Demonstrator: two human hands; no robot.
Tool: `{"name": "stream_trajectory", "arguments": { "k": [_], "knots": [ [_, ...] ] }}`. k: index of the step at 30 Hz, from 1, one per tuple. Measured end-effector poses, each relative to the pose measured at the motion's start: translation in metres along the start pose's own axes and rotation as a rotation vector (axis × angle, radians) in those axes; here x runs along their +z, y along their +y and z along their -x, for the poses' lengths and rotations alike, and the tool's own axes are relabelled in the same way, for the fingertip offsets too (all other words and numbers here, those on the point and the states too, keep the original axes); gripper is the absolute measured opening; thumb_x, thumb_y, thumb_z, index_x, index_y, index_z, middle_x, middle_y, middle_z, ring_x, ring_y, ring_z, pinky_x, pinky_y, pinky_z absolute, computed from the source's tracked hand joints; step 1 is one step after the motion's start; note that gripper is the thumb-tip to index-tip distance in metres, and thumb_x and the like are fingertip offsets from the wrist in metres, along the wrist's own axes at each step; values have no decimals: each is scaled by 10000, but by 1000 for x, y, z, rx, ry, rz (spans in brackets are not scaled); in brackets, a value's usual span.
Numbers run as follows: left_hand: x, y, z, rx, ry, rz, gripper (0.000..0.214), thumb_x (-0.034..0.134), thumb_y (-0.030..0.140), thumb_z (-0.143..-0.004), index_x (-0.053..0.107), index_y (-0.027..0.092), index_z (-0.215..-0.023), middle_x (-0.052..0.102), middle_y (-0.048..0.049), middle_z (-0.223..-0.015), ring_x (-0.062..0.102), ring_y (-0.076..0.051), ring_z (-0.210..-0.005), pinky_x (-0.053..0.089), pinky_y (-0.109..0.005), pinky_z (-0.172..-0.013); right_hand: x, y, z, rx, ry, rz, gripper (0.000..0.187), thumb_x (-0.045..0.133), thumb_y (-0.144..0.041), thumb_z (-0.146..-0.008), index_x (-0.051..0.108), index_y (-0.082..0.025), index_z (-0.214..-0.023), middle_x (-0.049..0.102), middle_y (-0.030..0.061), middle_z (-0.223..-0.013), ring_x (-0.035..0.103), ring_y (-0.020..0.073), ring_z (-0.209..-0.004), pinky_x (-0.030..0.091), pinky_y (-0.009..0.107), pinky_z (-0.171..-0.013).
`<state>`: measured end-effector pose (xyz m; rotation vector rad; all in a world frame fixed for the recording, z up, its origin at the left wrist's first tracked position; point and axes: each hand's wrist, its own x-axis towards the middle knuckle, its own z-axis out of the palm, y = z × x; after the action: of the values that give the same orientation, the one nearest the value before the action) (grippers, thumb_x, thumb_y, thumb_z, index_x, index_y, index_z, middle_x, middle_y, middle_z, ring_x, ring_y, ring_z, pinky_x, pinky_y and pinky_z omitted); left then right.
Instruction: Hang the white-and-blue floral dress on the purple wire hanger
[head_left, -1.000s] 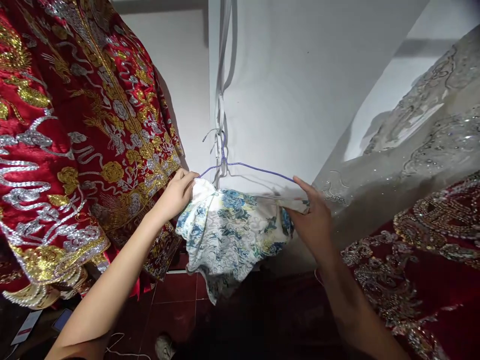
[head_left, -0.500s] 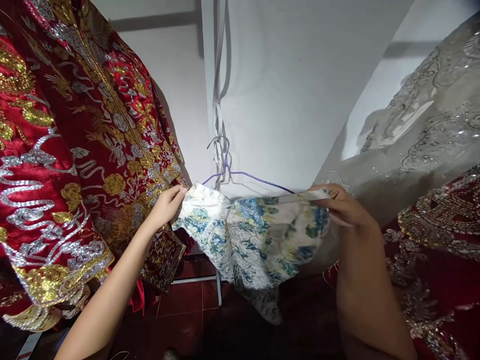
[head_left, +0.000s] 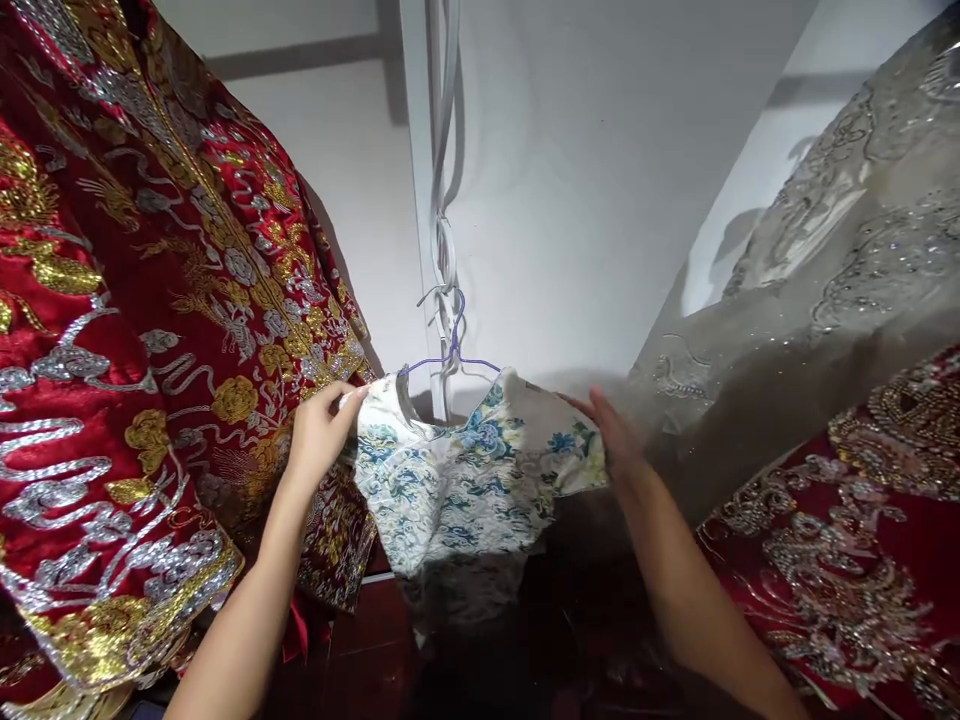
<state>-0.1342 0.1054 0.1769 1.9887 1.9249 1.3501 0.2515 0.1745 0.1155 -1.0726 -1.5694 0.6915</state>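
Note:
A white garment (head_left: 450, 480) with blue and yellow floral print hangs on a thin purple wire hanger (head_left: 450, 355) hooked on white cords (head_left: 444, 200) against a white wall. My left hand (head_left: 319, 435) pinches the garment's left shoulder, fingers closed on the cloth. My right hand (head_left: 611, 435) is at the garment's right shoulder, partly behind the fabric and blurred; it touches the cloth, but its grip does not show.
A red robe (head_left: 135, 330) with gold and silver embroidery hangs close on the left. A sheer grey beaded gown (head_left: 810, 300) and a red sequinned dress (head_left: 847, 520) hang on the right. Dark red floor tiles (head_left: 367, 640) lie below.
The garment now sits over the hanger, which covers the wire arms that were bare before. My right hand moved left and down from a stretched hold. My left hand stayed at the left shoulder.

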Motion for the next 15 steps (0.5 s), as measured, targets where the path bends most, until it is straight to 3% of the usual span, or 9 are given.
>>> {"name": "stream_trajectory", "arguments": {
  "k": [3,5,8,10,11,13,15],
  "knots": [
    [1,0,-7,3,78,14,321,518,465,-942,672,186,-903,677,-16,-838,556,-161,-712,406,-249,-646,-21,-14,3,112,-157,-59,466,613,-649,-839,769,-241,-1001,764,98,-1040,709,325,-1015,586,450,-841],
    [3,12,-16,68,163,12,286,536,436,-943,677,187,-941,679,-40,-908,592,-187,-814,444,-278,-730,-30,-28,6,121,-203,-103,409,740,-552,-780,751,-252,-1058,756,67,-1064,697,304,-1027,577,404,-857],
    [5,43,-22,223,346,-9,250,564,393,-940,690,201,-1040,654,-81,-1098,570,-241,-1093,434,-366,-960,-42,-46,10,62,-74,-178,351,715,-506,-817,740,-247,-1051,753,41,-969,701,274,-937,575,357,-797],
    [7,67,-16,283,373,47,249,557,386,-948,696,217,-1067,644,-84,-1147,548,-248,-1161,417,-407,-1024,-52,-53,19,63,30,-211,320,713,-481,-820,735,-252,-1041,742,31,-928,700,267,-883,575,343,-751],
    [10,78,-10,278,310,121,256,542,392,-957,699,220,-1063,658,-79,-1120,572,-241,-1124,443,-409,-1003,-56,-55,26,72,53,-214,307,714,-469,-821,732,-260,-1046,735,27,-917,698,263,-862,575,339,-732],
    [18,99,8,202,49,344,293,502,415,-973,699,218,-1062,694,-70,-1027,629,-222,-993,511,-389,-902,-61,-61,45,78,-17,-201,288,684,-454,-851,718,-286,-1082,718,26,-920,694,258,-846,579,334,-702],
    [31,115,28,56,-247,604,327,480,428,-977,689,212,-1109,710,-81,-1024,653,-216,-958,535,-377,-872,-58,-68,66,57,-258,-175,274,628,-442,-899,698,-308,-1127,707,36,-974,687,261,-897,588,345,-724]
  ]
}}
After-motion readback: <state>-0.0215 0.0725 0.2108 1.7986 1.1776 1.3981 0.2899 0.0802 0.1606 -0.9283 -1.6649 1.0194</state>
